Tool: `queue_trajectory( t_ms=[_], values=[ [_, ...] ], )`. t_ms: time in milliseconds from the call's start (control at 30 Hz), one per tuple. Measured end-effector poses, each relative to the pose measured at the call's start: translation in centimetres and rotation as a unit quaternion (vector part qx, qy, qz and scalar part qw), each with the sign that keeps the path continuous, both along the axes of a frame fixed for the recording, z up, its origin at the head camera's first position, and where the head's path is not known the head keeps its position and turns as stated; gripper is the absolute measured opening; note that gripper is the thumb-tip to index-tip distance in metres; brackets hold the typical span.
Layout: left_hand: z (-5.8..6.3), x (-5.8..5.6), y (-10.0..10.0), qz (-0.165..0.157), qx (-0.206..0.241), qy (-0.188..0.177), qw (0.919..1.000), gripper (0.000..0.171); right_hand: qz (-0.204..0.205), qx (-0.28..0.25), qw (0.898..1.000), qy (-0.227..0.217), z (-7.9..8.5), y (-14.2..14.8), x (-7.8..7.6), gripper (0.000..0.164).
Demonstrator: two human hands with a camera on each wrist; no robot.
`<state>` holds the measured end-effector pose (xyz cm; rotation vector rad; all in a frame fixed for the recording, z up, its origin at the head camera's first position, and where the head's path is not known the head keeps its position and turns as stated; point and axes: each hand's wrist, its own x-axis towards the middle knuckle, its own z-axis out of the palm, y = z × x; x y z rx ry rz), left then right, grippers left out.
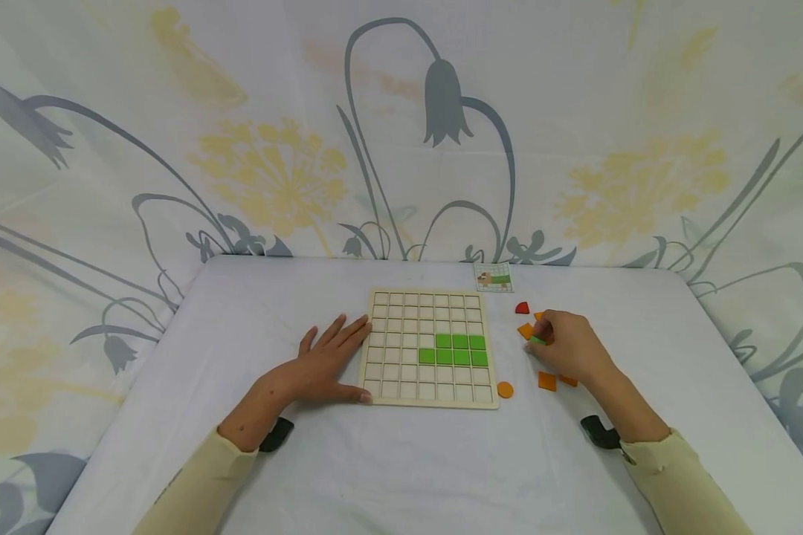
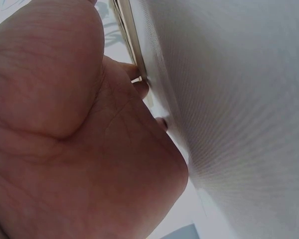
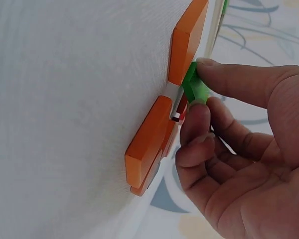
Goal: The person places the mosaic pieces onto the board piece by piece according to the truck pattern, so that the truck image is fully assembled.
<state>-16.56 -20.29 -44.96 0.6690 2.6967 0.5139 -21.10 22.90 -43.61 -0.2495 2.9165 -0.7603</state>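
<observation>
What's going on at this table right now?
A person sits at a white-covered table with a wooden grid board. The left hand lies flat, fingers straight, against the board's left edge. The right hand pinches a small green piece between thumb and fingertip, among loose orange pieces right of the board. Seven green tiles already fill cells in two rows. A small picture card lies beyond the board.

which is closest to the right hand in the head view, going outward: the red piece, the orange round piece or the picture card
From the right hand:
1. Red piece, just beyond the fingers, toward the board's far corner.
2. Orange round piece, on the near side, by the wooden board's near right corner.
3. Picture card, farthest, at the table's back edge.
</observation>
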Motion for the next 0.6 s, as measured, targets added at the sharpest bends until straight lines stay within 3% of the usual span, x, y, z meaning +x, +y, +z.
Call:
queue_trajectory(
  t_ms=[600],
  values=[
    [0.1, 0.0, 0.0, 0.0, -0.003, -0.005, 1.0, 0.117, 0.074, -0.068, 0.994, 0.048, 0.1, -2.7, 0.3, 0.011]
  ],
)
